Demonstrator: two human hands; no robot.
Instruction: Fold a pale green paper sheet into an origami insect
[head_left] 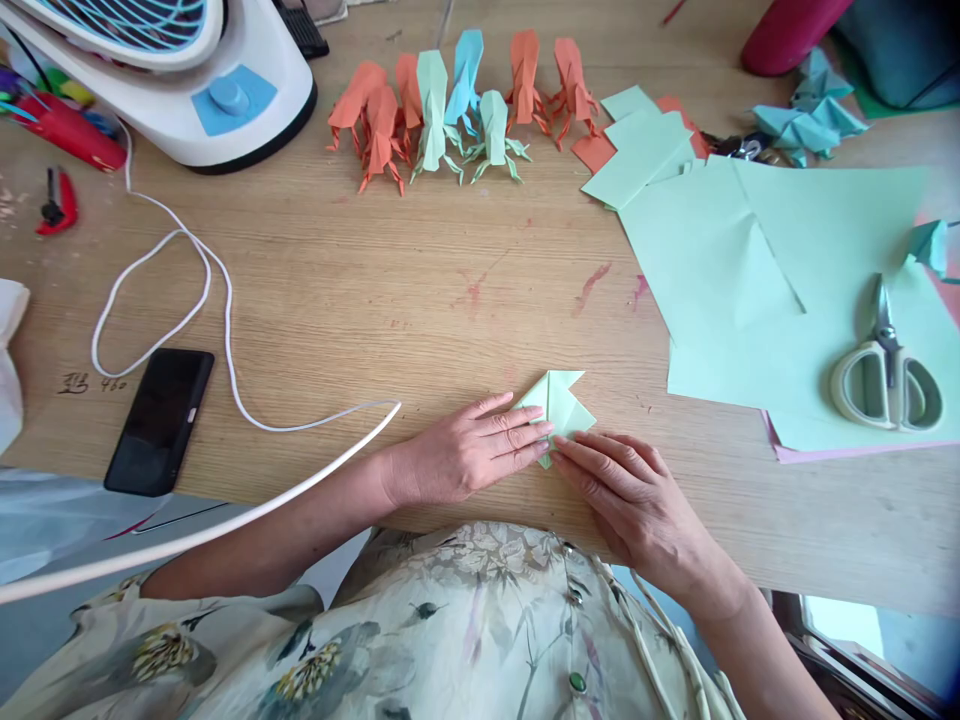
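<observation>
A small piece of folded light green paper [562, 405] lies flat on the wooden table close to my body, with two points at its far and right sides. My left hand [469, 450] rests flat across its left part, fingers stretched out over the paper. From the right, my right hand [637, 500] touches the lower edge, its fingers held together and the fingertips on the paper. The thumb of that hand is mostly hidden, and so is whatever lies under its fingers.
Orange, blue and green origami figures [431, 115] stand along the back. Green paper sheets [712, 360] lie at the right, with scissors [886, 370] on top. At the left are a phone [159, 422], a white cable [229, 300] and a white fan [247, 110].
</observation>
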